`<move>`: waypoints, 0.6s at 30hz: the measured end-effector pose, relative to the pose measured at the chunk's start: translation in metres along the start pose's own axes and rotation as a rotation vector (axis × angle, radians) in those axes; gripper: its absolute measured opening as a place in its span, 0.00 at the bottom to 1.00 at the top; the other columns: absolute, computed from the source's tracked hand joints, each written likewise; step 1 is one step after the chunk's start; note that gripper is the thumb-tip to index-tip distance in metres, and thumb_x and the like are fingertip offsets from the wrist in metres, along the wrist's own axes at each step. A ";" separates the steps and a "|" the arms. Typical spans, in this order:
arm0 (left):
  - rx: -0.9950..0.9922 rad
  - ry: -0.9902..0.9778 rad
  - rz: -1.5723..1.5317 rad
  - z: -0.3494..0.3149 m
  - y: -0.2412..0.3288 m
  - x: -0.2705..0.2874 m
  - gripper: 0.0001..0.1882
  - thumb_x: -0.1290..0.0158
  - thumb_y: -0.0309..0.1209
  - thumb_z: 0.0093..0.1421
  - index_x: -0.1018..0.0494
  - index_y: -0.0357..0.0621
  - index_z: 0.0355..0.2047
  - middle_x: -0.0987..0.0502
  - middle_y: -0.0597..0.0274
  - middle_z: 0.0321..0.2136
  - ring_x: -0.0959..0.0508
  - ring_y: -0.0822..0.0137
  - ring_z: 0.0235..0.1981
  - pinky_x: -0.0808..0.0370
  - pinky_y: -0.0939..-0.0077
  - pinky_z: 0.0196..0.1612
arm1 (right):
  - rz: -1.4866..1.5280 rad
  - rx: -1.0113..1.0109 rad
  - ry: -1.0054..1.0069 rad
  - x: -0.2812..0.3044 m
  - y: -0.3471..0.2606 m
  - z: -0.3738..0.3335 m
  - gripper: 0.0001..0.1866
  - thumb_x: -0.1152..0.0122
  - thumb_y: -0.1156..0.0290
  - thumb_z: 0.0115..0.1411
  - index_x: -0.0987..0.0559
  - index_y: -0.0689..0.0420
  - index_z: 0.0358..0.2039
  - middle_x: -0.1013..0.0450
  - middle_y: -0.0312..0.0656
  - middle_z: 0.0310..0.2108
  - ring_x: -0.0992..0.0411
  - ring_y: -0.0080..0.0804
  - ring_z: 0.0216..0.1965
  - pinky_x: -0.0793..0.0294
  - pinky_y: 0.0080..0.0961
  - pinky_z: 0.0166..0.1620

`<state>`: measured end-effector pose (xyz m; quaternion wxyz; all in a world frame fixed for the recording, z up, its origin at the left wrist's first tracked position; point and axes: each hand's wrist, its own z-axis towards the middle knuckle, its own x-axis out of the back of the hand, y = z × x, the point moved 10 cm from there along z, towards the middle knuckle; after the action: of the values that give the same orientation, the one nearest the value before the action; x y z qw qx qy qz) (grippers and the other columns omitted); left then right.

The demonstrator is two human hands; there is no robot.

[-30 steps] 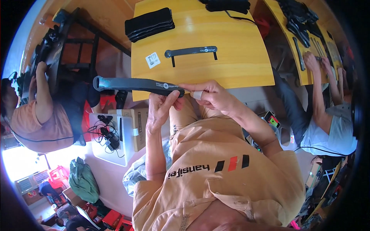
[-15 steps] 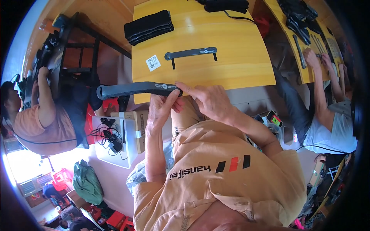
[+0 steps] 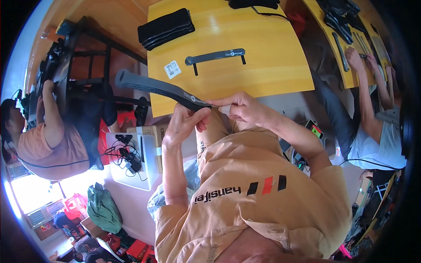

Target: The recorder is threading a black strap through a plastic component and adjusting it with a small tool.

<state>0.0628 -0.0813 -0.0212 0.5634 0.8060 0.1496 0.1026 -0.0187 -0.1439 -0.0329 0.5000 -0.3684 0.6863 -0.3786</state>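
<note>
My left hand (image 3: pixel 182 125) is closed around the near end of dark grey straps (image 3: pixel 151 86), which look like several layers stacked together. Their rounded far end sticks out to the left, past the table edge, with pale lettering close to my grip. At that gripped end, my right hand (image 3: pixel 245 108) pinches the tip of the straps between bent fingers; the exact contact is partly hidden. Beyond my hands, another dark grey strap (image 3: pixel 215 57) lies across the yellow table (image 3: pixel 263 74), with two short black strips (image 3: pixel 195 70) extending below it.
A white printed label (image 3: pixel 172 69) lies left of the single strap. Folded black straps (image 3: pixel 166 30) are piled at the back left. A bin of black cables (image 3: pixel 131 162) stands low at left. Co-workers sit on both sides; one person's hands (image 3: pixel 362 59) work at the right table.
The far end of the held straps has swung upward, so they now slant down toward my hands. My right fingers have curled in from a pointing pose to pinch the tip.
</note>
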 end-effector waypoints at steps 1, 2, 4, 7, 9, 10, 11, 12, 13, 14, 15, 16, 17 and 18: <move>0.023 -0.012 0.012 0.000 -0.003 0.000 0.09 0.48 0.28 0.55 0.28 0.33 0.23 0.29 0.62 0.14 0.29 0.75 0.14 0.32 0.85 0.17 | 0.003 -0.001 0.000 0.003 -0.004 -0.002 0.30 0.63 0.92 0.43 0.28 0.58 0.47 0.27 0.35 0.38 0.36 0.16 0.19 0.43 0.09 0.18; 0.026 -0.012 0.012 0.000 -0.003 0.000 0.09 0.48 0.28 0.55 0.28 0.33 0.23 0.29 0.62 0.14 0.29 0.75 0.14 0.32 0.85 0.17 | 0.126 -0.129 -0.048 0.001 0.004 -0.004 0.29 0.63 0.91 0.44 0.28 0.58 0.47 0.26 0.34 0.37 0.39 0.14 0.18 0.46 0.07 0.17; 0.012 -0.045 -0.007 0.001 -0.001 -0.003 0.09 0.48 0.28 0.54 0.28 0.34 0.22 0.29 0.62 0.14 0.30 0.75 0.13 0.32 0.85 0.16 | 0.252 -0.257 -0.096 -0.003 0.016 -0.008 0.29 0.63 0.91 0.44 0.28 0.59 0.47 0.26 0.34 0.36 0.41 0.12 0.16 0.49 0.06 0.16; 0.014 -0.021 -0.100 0.003 -0.004 -0.002 0.09 0.48 0.28 0.54 0.28 0.34 0.22 0.29 0.62 0.14 0.31 0.75 0.12 0.33 0.85 0.15 | 0.262 -0.198 -0.133 -0.005 0.025 -0.003 0.26 0.57 0.87 0.49 0.31 0.56 0.50 0.31 0.35 0.18 0.42 0.20 0.13 0.41 0.16 0.17; -0.012 0.006 -0.122 0.008 -0.006 -0.004 0.09 0.48 0.29 0.54 0.28 0.34 0.22 0.29 0.62 0.14 0.31 0.75 0.11 0.34 0.85 0.14 | -0.857 0.649 0.278 -0.004 -0.042 -0.016 0.27 0.53 0.87 0.47 0.29 0.53 0.49 0.27 0.41 0.25 0.30 0.25 0.20 0.34 0.17 0.20; -0.041 0.033 -0.145 0.010 -0.004 -0.003 0.09 0.48 0.29 0.54 0.28 0.35 0.22 0.29 0.62 0.14 0.31 0.75 0.11 0.34 0.85 0.14 | -0.856 0.650 0.282 -0.010 -0.045 -0.018 0.27 0.53 0.87 0.47 0.29 0.53 0.49 0.27 0.41 0.25 0.30 0.25 0.20 0.34 0.17 0.20; -0.041 0.033 -0.145 0.010 -0.004 -0.004 0.09 0.48 0.29 0.54 0.28 0.35 0.22 0.29 0.62 0.14 0.31 0.75 0.11 0.34 0.85 0.14 | -1.065 0.584 0.367 -0.015 -0.048 -0.021 0.26 0.51 0.84 0.48 0.30 0.52 0.50 0.28 0.44 0.26 0.29 0.31 0.24 0.31 0.22 0.25; -0.040 0.066 -0.138 0.011 -0.004 -0.001 0.09 0.48 0.29 0.55 0.28 0.35 0.22 0.29 0.62 0.14 0.31 0.75 0.11 0.35 0.86 0.13 | -1.272 0.512 0.453 -0.019 -0.054 -0.024 0.26 0.48 0.82 0.48 0.31 0.51 0.50 0.28 0.46 0.26 0.27 0.37 0.27 0.28 0.28 0.29; -0.038 0.098 -0.130 0.011 -0.005 0.000 0.09 0.48 0.29 0.55 0.29 0.35 0.22 0.29 0.62 0.13 0.31 0.75 0.11 0.35 0.86 0.13 | -1.379 0.216 0.390 -0.017 -0.043 -0.019 0.27 0.46 0.80 0.48 0.34 0.51 0.51 0.27 0.44 0.29 0.27 0.40 0.29 0.27 0.29 0.33; -0.038 0.096 -0.131 0.012 -0.006 0.000 0.09 0.48 0.29 0.55 0.29 0.35 0.22 0.29 0.62 0.13 0.31 0.75 0.11 0.35 0.86 0.13 | -1.379 0.215 0.392 -0.018 -0.042 -0.017 0.27 0.46 0.80 0.48 0.34 0.51 0.51 0.27 0.44 0.29 0.27 0.40 0.29 0.27 0.29 0.33; -0.029 0.132 -0.116 0.011 -0.008 0.003 0.09 0.48 0.30 0.55 0.28 0.35 0.22 0.29 0.63 0.13 0.31 0.76 0.11 0.35 0.86 0.13 | -1.344 0.294 0.430 -0.021 -0.047 -0.018 0.26 0.47 0.80 0.48 0.33 0.52 0.51 0.27 0.45 0.30 0.28 0.40 0.28 0.27 0.29 0.33; -0.019 0.163 -0.099 0.010 -0.009 0.007 0.10 0.48 0.30 0.55 0.28 0.35 0.22 0.29 0.63 0.13 0.32 0.76 0.11 0.35 0.86 0.13 | -1.307 0.371 0.472 -0.022 -0.051 -0.020 0.25 0.47 0.80 0.48 0.31 0.52 0.50 0.27 0.46 0.30 0.28 0.41 0.28 0.27 0.29 0.33; -0.019 0.158 -0.098 0.009 -0.008 0.008 0.10 0.48 0.30 0.55 0.28 0.35 0.22 0.29 0.63 0.13 0.32 0.76 0.11 0.35 0.86 0.13 | -1.307 0.369 0.478 -0.020 -0.046 -0.016 0.25 0.47 0.80 0.48 0.31 0.52 0.50 0.27 0.46 0.30 0.28 0.41 0.28 0.27 0.29 0.33; -0.007 0.179 -0.065 0.007 -0.008 0.011 0.10 0.48 0.30 0.55 0.29 0.35 0.22 0.29 0.63 0.13 0.32 0.76 0.11 0.35 0.86 0.13 | -1.246 0.505 0.479 -0.021 -0.047 -0.014 0.23 0.48 0.79 0.50 0.30 0.52 0.49 0.27 0.45 0.28 0.29 0.35 0.23 0.29 0.26 0.28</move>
<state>0.0739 -0.0807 -0.0312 0.5534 0.7865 0.2249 0.1566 -0.0216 -0.1438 0.0202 0.0959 -0.4719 0.3305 -0.8118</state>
